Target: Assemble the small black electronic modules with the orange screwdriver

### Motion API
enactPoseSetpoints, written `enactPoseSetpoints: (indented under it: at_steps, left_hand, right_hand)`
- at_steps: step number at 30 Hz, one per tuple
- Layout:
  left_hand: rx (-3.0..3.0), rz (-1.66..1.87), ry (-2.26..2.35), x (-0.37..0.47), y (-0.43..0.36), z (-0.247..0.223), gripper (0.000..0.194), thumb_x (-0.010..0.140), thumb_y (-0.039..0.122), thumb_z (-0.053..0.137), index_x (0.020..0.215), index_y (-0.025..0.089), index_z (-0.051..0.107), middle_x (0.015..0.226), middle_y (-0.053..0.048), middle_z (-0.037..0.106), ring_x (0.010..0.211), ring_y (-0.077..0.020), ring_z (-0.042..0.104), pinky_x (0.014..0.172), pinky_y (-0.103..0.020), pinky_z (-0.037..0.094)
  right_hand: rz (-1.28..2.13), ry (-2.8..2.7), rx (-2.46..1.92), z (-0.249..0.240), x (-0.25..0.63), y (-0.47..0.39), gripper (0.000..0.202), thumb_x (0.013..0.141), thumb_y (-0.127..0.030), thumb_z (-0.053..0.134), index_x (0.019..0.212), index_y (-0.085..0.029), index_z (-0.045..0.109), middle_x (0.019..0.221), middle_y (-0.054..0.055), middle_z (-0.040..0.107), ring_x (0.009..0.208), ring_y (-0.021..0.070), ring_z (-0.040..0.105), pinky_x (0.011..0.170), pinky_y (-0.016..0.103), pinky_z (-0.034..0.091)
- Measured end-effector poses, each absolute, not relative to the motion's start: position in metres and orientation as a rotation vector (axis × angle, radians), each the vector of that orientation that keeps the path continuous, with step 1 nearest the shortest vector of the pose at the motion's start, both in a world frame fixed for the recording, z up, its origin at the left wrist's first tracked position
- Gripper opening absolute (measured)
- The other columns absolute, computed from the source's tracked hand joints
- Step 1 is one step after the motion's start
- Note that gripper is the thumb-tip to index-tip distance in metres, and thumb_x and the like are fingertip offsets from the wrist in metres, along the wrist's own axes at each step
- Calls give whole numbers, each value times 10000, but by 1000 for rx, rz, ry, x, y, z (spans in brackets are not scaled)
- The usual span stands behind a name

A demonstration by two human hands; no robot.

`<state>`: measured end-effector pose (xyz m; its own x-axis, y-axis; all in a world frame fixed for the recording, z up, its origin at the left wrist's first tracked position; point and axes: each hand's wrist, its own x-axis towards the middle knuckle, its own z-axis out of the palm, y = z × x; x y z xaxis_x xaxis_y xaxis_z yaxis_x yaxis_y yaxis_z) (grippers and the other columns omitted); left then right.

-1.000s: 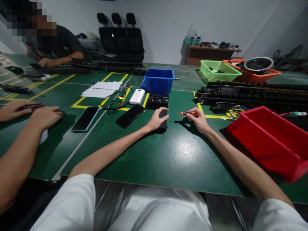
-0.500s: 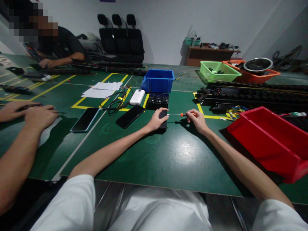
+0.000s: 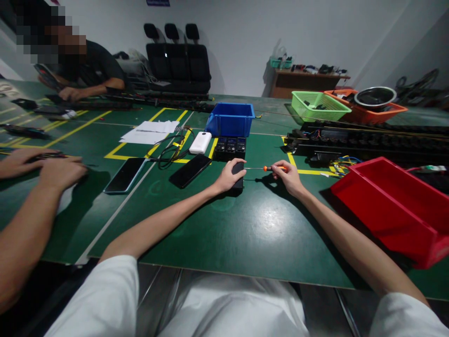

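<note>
My left hand (image 3: 229, 176) is closed around a black box-shaped part (image 3: 238, 181) on the green table, thumb and fingers over its top. My right hand (image 3: 286, 175) pinches the orange and black handle of a screwdriver (image 3: 269, 168). Its thin shaft lies level and points left, with the tip at the right side of the black part. Whether the tip sits in a screw is too small to tell. Just behind my left hand stand several similar black units (image 3: 230, 148) in a row. A dark phone (image 3: 190, 171) lies to the left.
A red bin (image 3: 382, 206) stands on the right, near my right forearm. Behind are a blue bin (image 3: 229, 119), a long black assembly (image 3: 351, 140) with wires, and a green basket (image 3: 320, 106). A white power bank (image 3: 200, 142) and another phone (image 3: 125, 175) lie left. A co-worker's hands (image 3: 59, 171) work at far left.
My hands, the black part and the screwdriver hold almost the same place. The view has shifted very slightly. At the left, the co-worker's hands have moved a little.
</note>
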<state>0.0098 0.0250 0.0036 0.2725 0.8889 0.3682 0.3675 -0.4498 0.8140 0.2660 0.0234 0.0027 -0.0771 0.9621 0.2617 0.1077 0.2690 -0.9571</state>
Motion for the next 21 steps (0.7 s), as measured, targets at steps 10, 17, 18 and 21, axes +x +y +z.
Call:
enactPoseSetpoints:
  at_steps: [10, 17, 18, 21]
  left_hand:
    - [1940, 1138, 1118, 9, 25, 2, 330, 842, 328, 576, 1151, 214, 585, 1150, -44, 593, 1036, -210, 559, 975, -367, 437]
    - [1952, 1143, 1116, 9, 26, 2, 322, 843, 324, 574, 1146, 215, 585, 1158, -44, 594, 1053, -214, 556, 985, -373, 430]
    - [1953, 1145, 1112, 9, 27, 1, 321, 844, 322, 574, 1146, 214, 584, 1158, -44, 595, 1053, -214, 556, 986, -373, 430]
    - [1947, 1152, 1107, 9, 27, 0, 324, 841, 320, 579, 1147, 213, 582, 1156, -43, 596, 1051, -212, 554, 986, -373, 429]
  right_hand:
    - [1000, -1442, -1063, -1, 266, 25, 309, 760, -487, 717, 821, -195, 633, 616, -23, 584, 540, 101, 520, 527, 232, 450]
    - [997, -1447, -1080, -1, 266, 25, 317, 764, -498, 705, 821, -195, 633, 614, -23, 582, 530, 100, 519, 516, 231, 450]
    - [997, -1447, -1080, -1, 266, 25, 318, 764, -500, 704, 822, -195, 634, 614, -23, 582, 530, 101, 519, 517, 231, 449]
    - [997, -1450, -1080, -2, 267, 26, 324, 761, -506, 705, 819, -196, 634, 622, -20, 589, 533, 101, 518, 521, 234, 450]
